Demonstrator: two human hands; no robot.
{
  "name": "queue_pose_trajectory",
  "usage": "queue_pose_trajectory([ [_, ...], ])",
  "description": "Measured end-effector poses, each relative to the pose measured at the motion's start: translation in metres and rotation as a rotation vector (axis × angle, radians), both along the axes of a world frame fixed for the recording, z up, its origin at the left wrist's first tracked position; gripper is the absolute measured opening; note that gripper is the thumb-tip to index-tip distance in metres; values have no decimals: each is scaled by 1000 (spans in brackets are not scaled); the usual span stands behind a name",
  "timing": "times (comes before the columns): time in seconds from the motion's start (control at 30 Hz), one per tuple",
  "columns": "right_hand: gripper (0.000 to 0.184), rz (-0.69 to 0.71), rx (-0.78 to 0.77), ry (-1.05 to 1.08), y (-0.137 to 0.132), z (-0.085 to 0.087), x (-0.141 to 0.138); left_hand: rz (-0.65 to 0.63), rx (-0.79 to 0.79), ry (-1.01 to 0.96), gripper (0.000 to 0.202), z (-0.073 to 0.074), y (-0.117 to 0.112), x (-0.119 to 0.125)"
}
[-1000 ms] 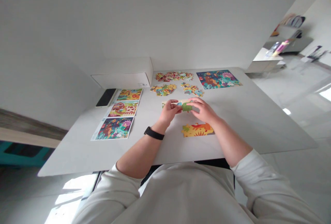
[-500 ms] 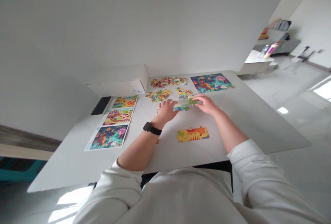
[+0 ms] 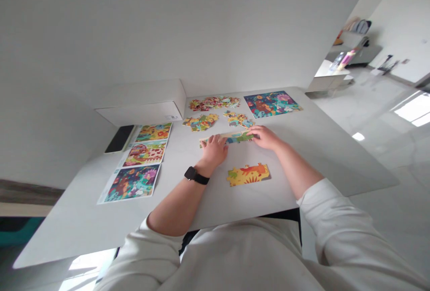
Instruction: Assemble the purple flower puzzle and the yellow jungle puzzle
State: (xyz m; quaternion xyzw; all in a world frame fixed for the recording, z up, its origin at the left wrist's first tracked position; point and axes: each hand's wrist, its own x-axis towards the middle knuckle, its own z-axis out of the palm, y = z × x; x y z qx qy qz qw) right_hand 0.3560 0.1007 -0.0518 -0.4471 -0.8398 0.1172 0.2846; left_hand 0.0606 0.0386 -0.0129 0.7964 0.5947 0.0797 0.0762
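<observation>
A joined strip of puzzle pieces [image 3: 231, 138], blue and pale, lies across the table in front of me. My left hand [image 3: 214, 150], with a black watch on its wrist, rests over the strip's left part, fingers apart and pressing down. At the strip's right end my right hand [image 3: 265, 138] grips a green puzzle piece [image 3: 247, 136] by its edge; the piece lies against the strip. Whether the two are interlocked I cannot tell. Nearer to me lies a joined yellow and orange puzzle section [image 3: 248, 175].
Loose piles sit behind: yellowish pieces [image 3: 201, 122], more pieces [image 3: 238, 119] and a reddish heap [image 3: 214, 102]. A finished dark-blue puzzle [image 3: 273, 104] lies back right. At left are a picture sheet [image 3: 134, 183], a phone [image 3: 120, 139] and a white box [image 3: 141, 114].
My right hand has brought the green piece down to the strip's right end. My left hand has settled onto the strip. The view has shifted slightly.
</observation>
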Motion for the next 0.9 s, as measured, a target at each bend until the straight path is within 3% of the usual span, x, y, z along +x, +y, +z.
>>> queue_pose_trajectory([
  [0.9, 34, -42, -21, -84, -5, 9, 3, -49, 1, -80, 47, 0, 3, 1],
])
